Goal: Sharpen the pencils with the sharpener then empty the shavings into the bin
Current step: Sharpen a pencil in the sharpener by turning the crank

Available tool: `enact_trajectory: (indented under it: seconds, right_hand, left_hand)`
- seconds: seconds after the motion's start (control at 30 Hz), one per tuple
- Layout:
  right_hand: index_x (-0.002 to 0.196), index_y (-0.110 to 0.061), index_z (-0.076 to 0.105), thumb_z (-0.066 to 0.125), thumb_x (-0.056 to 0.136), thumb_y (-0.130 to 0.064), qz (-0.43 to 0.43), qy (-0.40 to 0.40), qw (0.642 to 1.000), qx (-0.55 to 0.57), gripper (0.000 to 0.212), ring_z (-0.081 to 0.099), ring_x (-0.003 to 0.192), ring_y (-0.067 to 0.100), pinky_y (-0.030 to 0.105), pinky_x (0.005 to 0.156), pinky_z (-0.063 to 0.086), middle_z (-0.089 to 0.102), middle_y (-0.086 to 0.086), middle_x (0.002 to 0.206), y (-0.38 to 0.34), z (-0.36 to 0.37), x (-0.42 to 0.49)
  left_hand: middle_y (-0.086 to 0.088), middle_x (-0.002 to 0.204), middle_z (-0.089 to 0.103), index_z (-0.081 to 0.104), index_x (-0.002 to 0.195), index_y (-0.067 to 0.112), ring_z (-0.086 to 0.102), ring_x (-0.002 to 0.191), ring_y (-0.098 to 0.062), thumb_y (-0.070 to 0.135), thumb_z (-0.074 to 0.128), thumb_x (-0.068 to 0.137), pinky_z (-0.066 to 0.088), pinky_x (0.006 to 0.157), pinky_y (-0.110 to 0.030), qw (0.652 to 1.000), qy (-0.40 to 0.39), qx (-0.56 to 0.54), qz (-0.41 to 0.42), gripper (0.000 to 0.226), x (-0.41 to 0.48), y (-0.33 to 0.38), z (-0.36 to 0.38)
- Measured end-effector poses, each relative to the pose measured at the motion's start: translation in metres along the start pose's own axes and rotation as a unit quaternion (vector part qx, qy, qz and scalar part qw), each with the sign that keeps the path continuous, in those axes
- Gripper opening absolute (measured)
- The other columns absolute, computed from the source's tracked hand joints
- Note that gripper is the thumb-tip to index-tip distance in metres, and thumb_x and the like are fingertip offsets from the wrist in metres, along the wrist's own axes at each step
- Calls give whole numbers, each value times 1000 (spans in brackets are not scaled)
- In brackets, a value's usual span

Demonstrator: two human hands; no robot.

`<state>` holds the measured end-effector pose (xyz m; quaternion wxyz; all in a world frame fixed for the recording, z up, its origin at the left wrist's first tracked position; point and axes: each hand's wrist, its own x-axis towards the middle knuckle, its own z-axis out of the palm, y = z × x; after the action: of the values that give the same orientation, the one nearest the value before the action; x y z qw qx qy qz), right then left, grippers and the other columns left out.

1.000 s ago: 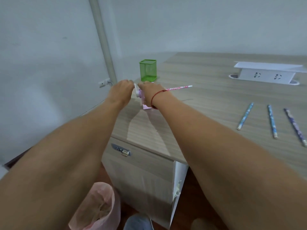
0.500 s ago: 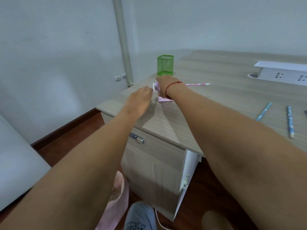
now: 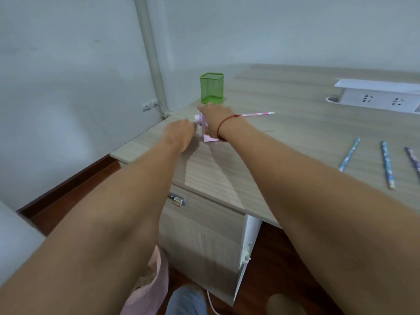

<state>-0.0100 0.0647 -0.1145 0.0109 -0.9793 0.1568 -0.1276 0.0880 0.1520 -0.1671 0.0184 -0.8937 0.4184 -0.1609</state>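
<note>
Head view: right hand [image 3: 214,123] clamps over the pink sharpener [image 3: 209,138] on the desk [image 3: 295,133], pencil [image 3: 258,114] poking out rightward. Left hand [image 3: 179,135] meets the crank [image 3: 198,119]; its grasp is hidden. Best bet: pin the body firmly, turn evenly, feed straight.

1. Your sharpener [image 3: 209,138] is pale pink, with a white-and-purple end.
2. The pencil [image 3: 258,114] stuck in it is pink with a busy print.
3. Two pencils [image 3: 349,153] are blue and patterned; the outermost pencil [image 3: 413,159] is purple.
4. Your mesh holder [image 3: 211,91] is bright green.
5. Your wrist cord [image 3: 223,126] is red.
6. Your desk [image 3: 295,137] is pale wood-grain; the bin liner [image 3: 159,276] is pink.
</note>
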Motion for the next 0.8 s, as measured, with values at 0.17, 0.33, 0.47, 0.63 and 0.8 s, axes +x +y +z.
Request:
enact_trajectory:
  seconds: [0.17, 0.33, 0.47, 0.63, 0.8]
  right_hand:
    - [125, -15, 50, 56, 87, -14, 10, -13, 1000, 11, 38, 52, 124, 30, 39, 96, 44, 49, 9, 136, 3, 7, 7]
    - [126, -14, 49, 53, 89, -15, 5, -5, 1000, 6, 37, 52, 122, 31, 40, 95, 44, 50, 10, 134, 3, 8, 8]
    - [126, -14, 50, 44, 92, -15, 33, -20, 999, 29, 35, 51, 123, 34, 48, 103, 41, 50, 10, 134, 0, 4, 8]
    - [124, -14, 54, 46, 92, -13, 44, -42, 998, 17, 33, 53, 123, 34, 52, 103, 42, 53, 11, 133, -5, -4, 7]
    - [126, -14, 52, 46, 92, -13, 45, -42, 998, -5, 34, 51, 124, 36, 51, 103, 42, 51, 13, 135, -11, -5, 2]
  left_hand:
    - [-22, 119, 51, 53, 107, -2, 56, 108, -39, -5, 38, 90, 45, 80, -47, 998, 40, -37, 9, 23, 22, -12, -7]
    - [-25, 122, 50, 51, 106, -3, 52, 114, -40, -9, 35, 89, 44, 81, -51, 996, 75, -52, 16, 23, 18, -13, -4]
    - [-27, 121, 53, 53, 110, -4, 54, 113, -42, -8, 37, 91, 45, 77, -48, 988, 142, -50, 46, 25, 25, -15, -33]
    - [-27, 137, 48, 52, 117, -2, 43, 134, -33, 4, 36, 99, 43, 95, -48, 981, 162, -94, 49, 25, 5, -19, -34]
    - [-19, 144, 44, 51, 120, 3, 43, 134, -28, 7, 37, 99, 41, 99, -44, 982, 146, -116, 7, 26, -22, -8, -27]
